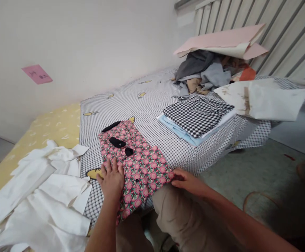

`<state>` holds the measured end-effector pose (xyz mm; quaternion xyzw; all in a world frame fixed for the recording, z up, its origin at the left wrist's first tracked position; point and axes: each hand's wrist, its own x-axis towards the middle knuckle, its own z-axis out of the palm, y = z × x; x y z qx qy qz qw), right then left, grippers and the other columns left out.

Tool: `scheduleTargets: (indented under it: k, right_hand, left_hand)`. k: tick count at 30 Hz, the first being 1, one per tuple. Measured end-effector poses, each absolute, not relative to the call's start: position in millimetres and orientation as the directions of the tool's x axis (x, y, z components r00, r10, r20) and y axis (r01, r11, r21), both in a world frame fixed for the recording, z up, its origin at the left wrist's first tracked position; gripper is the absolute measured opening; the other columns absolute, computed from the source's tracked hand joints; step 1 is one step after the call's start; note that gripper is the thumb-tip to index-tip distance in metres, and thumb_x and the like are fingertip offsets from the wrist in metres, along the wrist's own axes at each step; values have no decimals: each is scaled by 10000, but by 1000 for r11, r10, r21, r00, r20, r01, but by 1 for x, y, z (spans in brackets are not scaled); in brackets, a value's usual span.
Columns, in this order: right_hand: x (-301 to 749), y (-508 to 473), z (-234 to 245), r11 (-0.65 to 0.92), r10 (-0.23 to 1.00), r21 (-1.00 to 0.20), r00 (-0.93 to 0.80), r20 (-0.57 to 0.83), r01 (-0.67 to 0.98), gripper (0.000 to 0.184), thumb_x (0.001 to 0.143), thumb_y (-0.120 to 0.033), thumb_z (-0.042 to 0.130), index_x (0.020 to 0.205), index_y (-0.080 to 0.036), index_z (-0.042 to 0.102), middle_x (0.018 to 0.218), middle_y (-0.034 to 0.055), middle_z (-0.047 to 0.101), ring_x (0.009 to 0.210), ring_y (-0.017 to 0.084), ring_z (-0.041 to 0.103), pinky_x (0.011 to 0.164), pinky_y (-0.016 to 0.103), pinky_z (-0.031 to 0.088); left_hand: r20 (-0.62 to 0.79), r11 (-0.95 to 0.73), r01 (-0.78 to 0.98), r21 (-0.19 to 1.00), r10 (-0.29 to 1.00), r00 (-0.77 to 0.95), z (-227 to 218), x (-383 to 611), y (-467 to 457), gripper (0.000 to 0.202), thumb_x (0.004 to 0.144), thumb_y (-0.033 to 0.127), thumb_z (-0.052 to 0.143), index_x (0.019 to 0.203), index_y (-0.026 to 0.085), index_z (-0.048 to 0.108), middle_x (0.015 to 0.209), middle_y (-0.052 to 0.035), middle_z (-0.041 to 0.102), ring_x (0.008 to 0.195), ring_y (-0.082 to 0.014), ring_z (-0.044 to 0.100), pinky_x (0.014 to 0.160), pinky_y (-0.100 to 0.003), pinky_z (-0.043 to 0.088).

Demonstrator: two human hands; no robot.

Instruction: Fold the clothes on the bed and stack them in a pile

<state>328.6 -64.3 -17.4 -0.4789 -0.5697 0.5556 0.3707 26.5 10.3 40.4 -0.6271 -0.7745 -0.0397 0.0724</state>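
Observation:
A pink flower-patterned garment (139, 164) with black trim lies on the checked bedsheet (147, 108), its near end hanging over the bed's edge. My left hand (112, 179) rests flat on its near left part, fingers stretched out. My right hand (187, 181) grips the garment's near right corner, fingers curled round the cloth at the bed's edge.
White cloths (44, 196) lie heaped at the near left. A folded stack topped by a black-and-white checked cloth (198, 117) sits at mid-right. Behind it are a pile of grey clothes (202, 71), pink paper sheets (228, 42) and white paper (268, 99). Yellow sheet (52, 127) at left.

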Motion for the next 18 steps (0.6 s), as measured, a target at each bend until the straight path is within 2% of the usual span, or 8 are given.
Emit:
scheduleTargets:
  k: [4, 6, 9, 14, 16, 18]
  right_hand:
    - [317, -64, -17, -208, 928, -976, -303, -216, 58, 360, 792, -564, 668, 832, -213, 596, 757, -24, 560, 625, 126, 505, 569, 259, 386]
    - [312, -62, -17, -214, 939, -975, -263, -222, 59, 433, 792, -636, 645, 769, -216, 543, 698, -32, 538, 600, 124, 501, 551, 258, 377]
    - [309, -58, -16, -205, 950, -976, -226, -215, 69, 492, 798, -707, 597, 755, -221, 530, 682, -22, 553, 631, 149, 541, 576, 277, 426]
    - [311, -57, -22, -150, 965, -976, -193, -179, 157, 459, 837, -673, 554, 760, -221, 558, 686, -8, 599, 665, 177, 586, 603, 302, 457]
    - [315, -58, -25, -151, 977, -971, -121, -176, 186, 431, 855, -654, 523, 776, -231, 550, 670, -10, 604, 648, 183, 591, 599, 308, 459]
    - [322, -58, -24, -164, 986, -967, 21, -163, 197, 401, 869, -637, 486, 829, -243, 551, 686, -6, 613, 626, 193, 592, 600, 326, 472]
  left_hand:
    - [149, 224, 974, -21, 964, -218, 38, 26, 10, 598, 1024, 462, 218, 1546, 224, 385, 1649, -89, 347, 1516, -379, 279, 1207, -645, 232]
    - [157, 220, 975, -38, 965, -211, 36, 25, 10, 592, 1024, 456, 224, 1547, 226, 382, 1648, -90, 349, 1517, -374, 280, 1207, -646, 231]
    - [175, 215, 975, -49, 963, -204, 33, 23, 10, 587, 1025, 454, 232, 1548, 231, 379, 1642, -96, 359, 1516, -368, 287, 1208, -652, 222]
    - [167, 216, 976, -38, 964, -207, 33, 25, 10, 580, 1028, 448, 235, 1547, 235, 384, 1643, -96, 355, 1514, -374, 291, 1202, -652, 244]
    - [168, 221, 975, -38, 963, -212, 34, 26, 9, 574, 1028, 445, 245, 1547, 240, 381, 1639, -90, 362, 1512, -372, 298, 1201, -648, 250]
    - [174, 220, 975, -44, 962, -209, 35, 27, 8, 570, 1028, 442, 254, 1542, 237, 392, 1634, -92, 371, 1506, -373, 311, 1202, -645, 253]
